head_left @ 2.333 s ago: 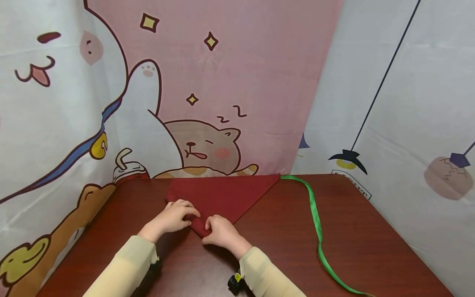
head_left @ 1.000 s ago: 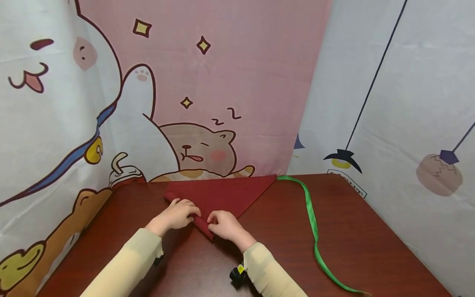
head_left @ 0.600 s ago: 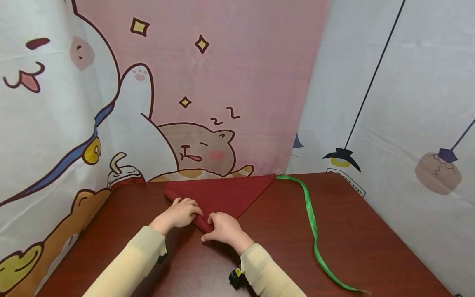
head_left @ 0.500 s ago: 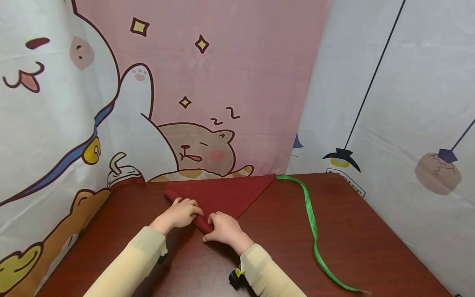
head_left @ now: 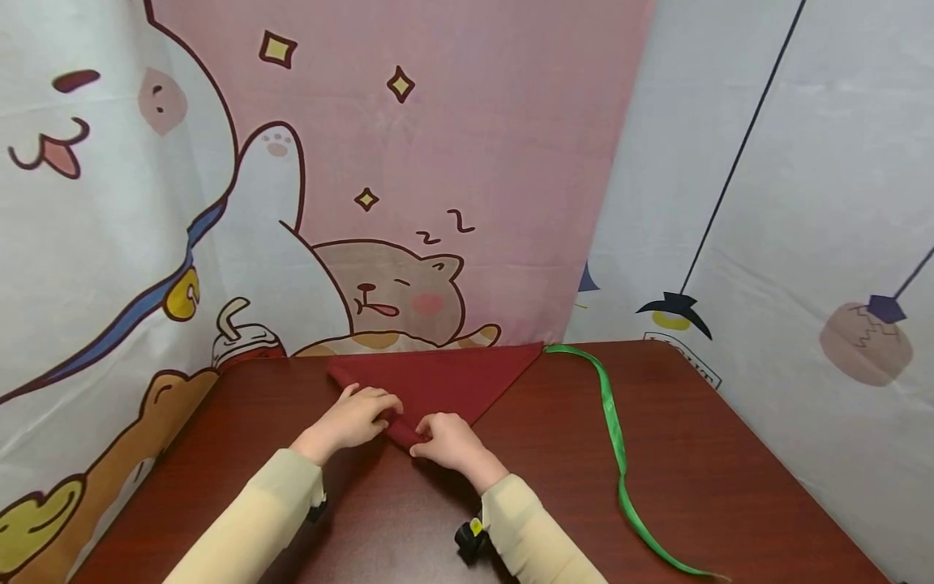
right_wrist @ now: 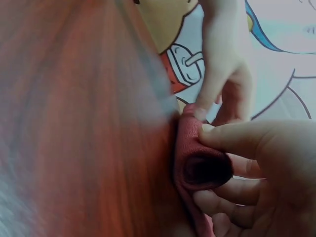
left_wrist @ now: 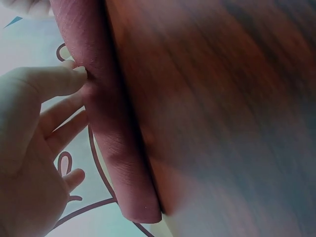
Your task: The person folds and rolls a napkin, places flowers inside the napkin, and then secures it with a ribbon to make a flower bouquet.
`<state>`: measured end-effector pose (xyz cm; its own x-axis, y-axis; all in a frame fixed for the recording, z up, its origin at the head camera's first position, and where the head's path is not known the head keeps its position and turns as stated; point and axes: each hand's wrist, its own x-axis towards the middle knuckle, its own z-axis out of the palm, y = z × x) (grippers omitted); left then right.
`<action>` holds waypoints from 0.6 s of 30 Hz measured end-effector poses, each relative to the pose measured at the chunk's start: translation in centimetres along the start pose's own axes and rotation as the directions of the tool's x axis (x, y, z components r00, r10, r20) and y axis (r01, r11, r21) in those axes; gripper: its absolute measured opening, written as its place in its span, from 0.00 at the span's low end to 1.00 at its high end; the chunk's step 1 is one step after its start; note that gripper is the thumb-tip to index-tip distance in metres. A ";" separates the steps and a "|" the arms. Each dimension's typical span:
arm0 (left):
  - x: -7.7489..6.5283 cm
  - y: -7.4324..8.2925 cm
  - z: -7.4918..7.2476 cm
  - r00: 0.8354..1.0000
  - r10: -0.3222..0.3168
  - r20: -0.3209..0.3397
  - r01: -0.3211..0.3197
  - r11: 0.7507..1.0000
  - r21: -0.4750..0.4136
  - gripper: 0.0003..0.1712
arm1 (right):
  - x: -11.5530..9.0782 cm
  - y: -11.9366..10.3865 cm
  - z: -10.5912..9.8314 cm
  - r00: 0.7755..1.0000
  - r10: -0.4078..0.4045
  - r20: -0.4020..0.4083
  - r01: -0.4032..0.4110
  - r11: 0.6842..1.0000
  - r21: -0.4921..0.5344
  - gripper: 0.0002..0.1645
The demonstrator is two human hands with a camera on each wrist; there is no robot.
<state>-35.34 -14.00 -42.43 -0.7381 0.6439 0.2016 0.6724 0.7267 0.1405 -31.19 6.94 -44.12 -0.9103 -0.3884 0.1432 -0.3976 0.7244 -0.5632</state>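
A dark red cloth point(head_left: 460, 377) lies on the table, its near-left edge wound into a roll point(left_wrist: 116, 143) and the rest spread flat toward the far edge. My left hand point(head_left: 353, 418) holds the middle of the roll; in the left wrist view its thumb presses the roll's side while the other fingers go behind. Nearer to me, my right hand point(head_left: 454, 446) pinches the roll by its near end. The right wrist view shows this right hand point(right_wrist: 276, 168) with thumb on top and fingers beneath, around the hollow end of the roll point(right_wrist: 190, 136).
To the right, a long green ribbon point(head_left: 613, 422) curves from the cloth's far right corner toward the front of the brown table point(head_left: 700, 454). Behind the table hangs a curtain point(head_left: 511, 162) printed with cartoon animals. A small black device point(head_left: 470, 542) is on the right wrist.
The cloth's near-left edge has been rolled further, away from me and to the right. Both hands have shifted along with it; the right fingers opened around the roll and closed again. The ribbon lies unmoved.
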 end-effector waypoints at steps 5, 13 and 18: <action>-0.1 0.2 -0.2 1.000 0.024 0.003 -0.024 1.000 -0.012 0.16 | 0.1 0.6 -0.8 0.999 0.028 0.027 -0.030 0.996 0.088 0.11; 0.1 0.8 0.0 0.999 0.033 0.006 -0.033 0.999 0.000 0.16 | 0.1 1.4 -1.2 1.000 0.012 0.024 -0.013 0.998 0.061 0.07; 0.3 1.0 0.2 1.000 0.026 -0.006 -0.026 0.999 0.020 0.13 | 0.1 1.9 -1.2 1.000 -0.008 -0.010 0.008 1.000 0.026 0.07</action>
<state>-34.85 -13.02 -42.40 -0.7202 0.6609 0.2112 0.6898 0.7147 0.1156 -32.21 8.98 -44.17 -0.9082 -0.3884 0.1556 -0.4019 0.7060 -0.5832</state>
